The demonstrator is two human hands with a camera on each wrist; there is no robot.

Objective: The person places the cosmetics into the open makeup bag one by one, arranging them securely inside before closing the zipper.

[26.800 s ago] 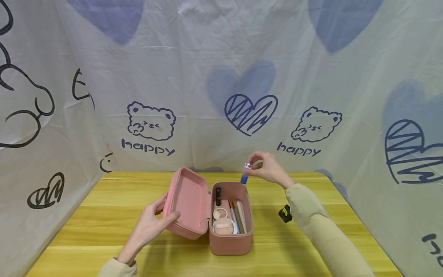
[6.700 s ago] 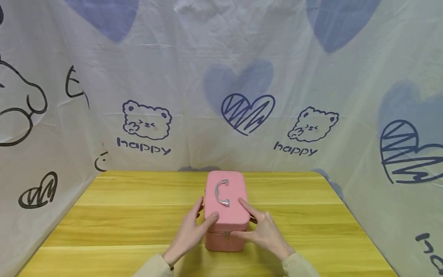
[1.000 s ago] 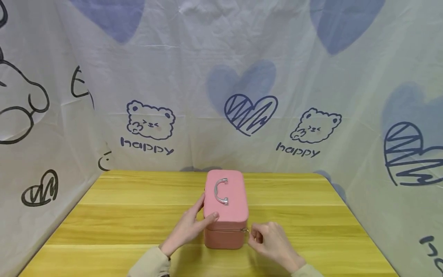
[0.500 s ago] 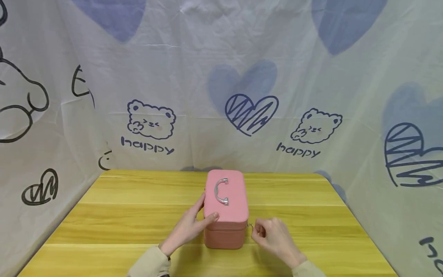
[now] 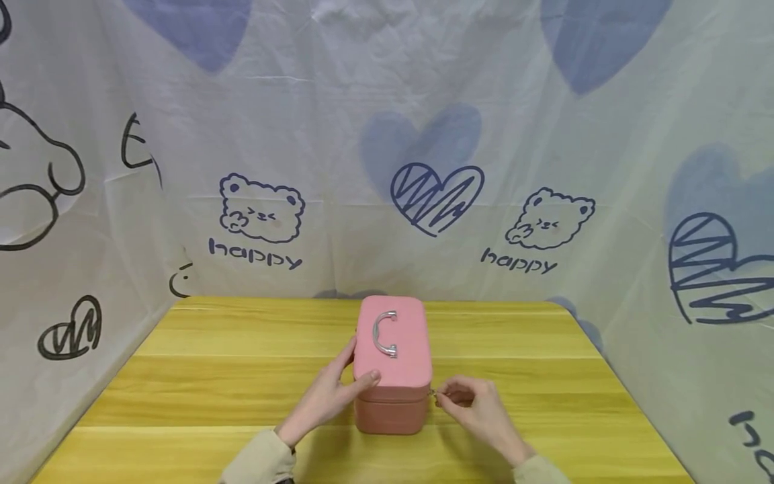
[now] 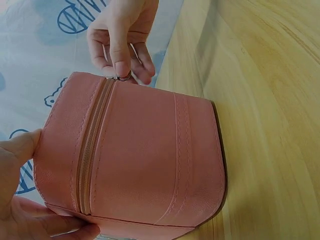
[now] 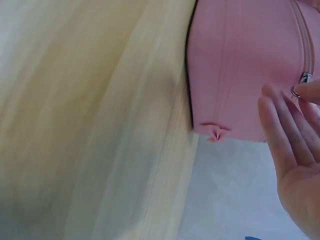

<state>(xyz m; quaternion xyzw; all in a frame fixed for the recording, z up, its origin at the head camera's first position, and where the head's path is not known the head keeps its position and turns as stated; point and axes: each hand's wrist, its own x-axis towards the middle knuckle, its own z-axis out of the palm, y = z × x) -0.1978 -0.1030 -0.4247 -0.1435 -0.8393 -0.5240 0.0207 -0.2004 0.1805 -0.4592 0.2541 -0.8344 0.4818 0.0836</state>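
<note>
A pink makeup case (image 5: 393, 417) stands upright on the table, its lid down. My left hand (image 5: 326, 400) holds its near left corner, thumb on the lid and fingers along the left side. On the right side, my right hand (image 5: 484, 413) pinches the ring of the metal zipper pull (image 5: 433, 392) between thumb and finger. The right wrist view shows the zipper slider (image 7: 305, 77) on that side. In the left wrist view the zipper (image 6: 89, 150) across the front is closed. A silver handle (image 5: 376, 333) sits on the lid. The case's contents are hidden.
The wooden table (image 5: 242, 376) runs back to a white curtain (image 5: 338, 134) printed with hearts and bears. Low on the case's right side is a small pink bow (image 7: 216, 132).
The case stood open earlier, with cosmetics inside; its lid is now down. Over the last second the zipper pull has moved from the front right corner onto the right side. The left hand stays.
</note>
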